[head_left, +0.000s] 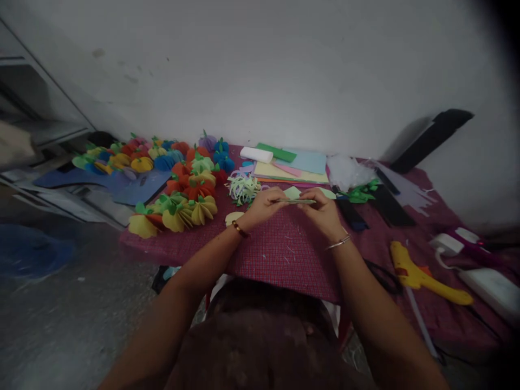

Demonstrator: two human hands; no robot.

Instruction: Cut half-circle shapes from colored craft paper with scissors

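Between my two hands is a thin, pale green piece of paper (296,201), seen nearly edge-on above the table. My left hand (267,201) pinches its left end, fingers closed. On its right end my right hand (322,208) is closed in the same way. Just beyond the hands lie pale green paper pieces (292,192), partly hidden by the fingers. A pale yellow round paper piece (234,218) rests beside my left wrist. Curled pale paper strips (244,187) are heaped to the left of my left hand.
Many folded-paper fruit shapes (190,184) cover the table's left side. Coloured paper sheets (304,162) and a white roll (256,155) lie at the back. Green paper leaves (361,192), black strips (392,206), a yellow glue gun (422,279) with a cord, and white adapters (447,244) are right.
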